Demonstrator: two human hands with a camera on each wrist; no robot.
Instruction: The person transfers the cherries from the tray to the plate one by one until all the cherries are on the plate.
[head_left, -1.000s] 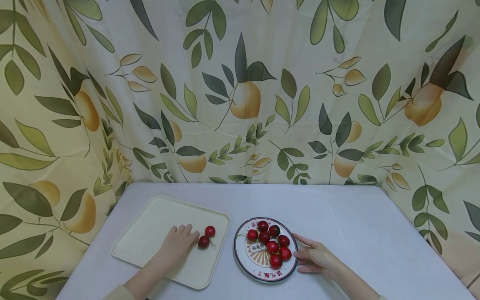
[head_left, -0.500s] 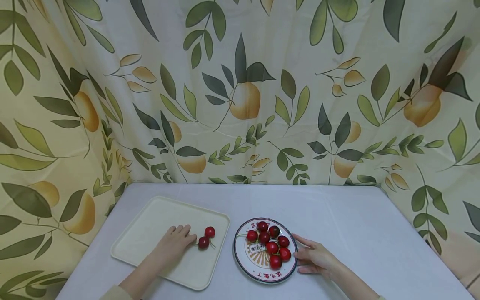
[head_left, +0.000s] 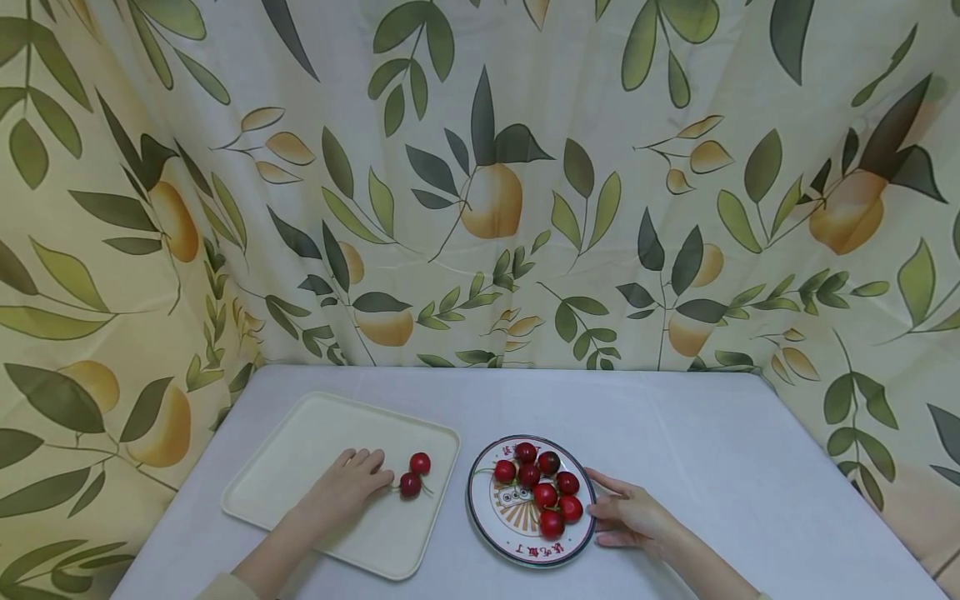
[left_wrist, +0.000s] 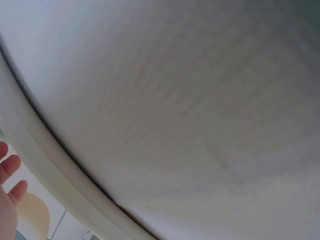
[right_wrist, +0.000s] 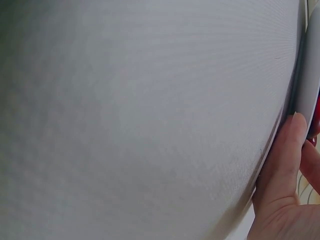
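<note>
A: Left hand [head_left: 347,489] lies flat on the cream tray [head_left: 300,442], fingers relaxed, holding nothing. Fingertips sit just beside the darker cherry [head_left: 409,485]; the brighter cherry [head_left: 420,463] is just behind it. Both are on the tray's right part.

B: Touching the dark one?

A: Can't tell from the head view, too small; maybe a fingertip on its stem. The left wrist camera shows only the tray rim [left_wrist: 55,170] and some fingertips [left_wrist: 10,167], no cherry.

B: Right hand?

A: Right hand [head_left: 628,515] rests on the table [head_left: 712,433] at the plate's right edge, fingers loosely extended, thumb against the rim. The right wrist view shows the thumb [right_wrist: 285,150] along the plate [head_left: 491,521] edge. It steadies, grips nothing tightly.

B: Remaining fruit?

A: Pile of cherries [head_left: 543,487] on the plate, roughly eight, clustered in the centre and right.

B: So how to do this step well?

A: My judgement: the step is moving cherries from plate to tray one by one. Let the cherry settle before the left hand leaves, since round fruit rolls. Lift straight up so no finger snags a stem. Keep the right hand bracing the plate so it doesn't slide during picking. Take the outermost cherry next, by the body or stem, gently; squeezing bruises it.

B: Background?

A: Leaf-and-fruit print curtain [head_left: 480,183] behind the table.
</note>
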